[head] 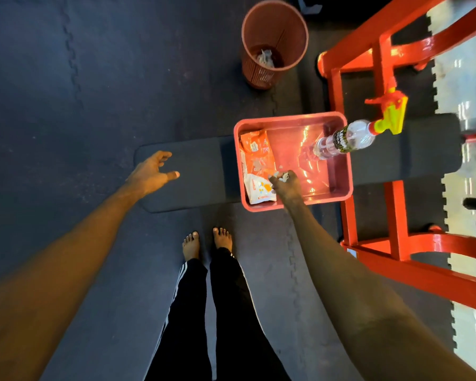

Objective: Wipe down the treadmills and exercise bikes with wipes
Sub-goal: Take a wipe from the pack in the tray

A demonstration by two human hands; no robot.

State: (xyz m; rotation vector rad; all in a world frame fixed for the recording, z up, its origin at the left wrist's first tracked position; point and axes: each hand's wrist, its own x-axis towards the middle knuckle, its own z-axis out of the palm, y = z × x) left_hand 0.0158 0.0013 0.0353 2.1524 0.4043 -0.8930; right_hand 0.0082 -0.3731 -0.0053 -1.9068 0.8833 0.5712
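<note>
A red plastic tub (346,160) sits on a black padded bench (193,171). Inside it lie an orange wipes pack (254,149) and a white-and-orange wipes pack (259,189) along the left wall, and a clear spray bottle (344,141) with a yellow-and-red trigger leans over the right rim. My right hand (286,185) reaches into the tub and pinches a small white wipe (282,176) beside the packs. My left hand (151,174) hovers over the bench's left end, fingers spread and loosely bent, holding nothing.
A reddish mesh waste bin (272,42) with crumpled wipes inside stands on the dark foam floor mats beyond the bench. An orange steel rack frame (382,61) surrounds the bench's right end. My bare feet (206,243) stand just in front of the bench.
</note>
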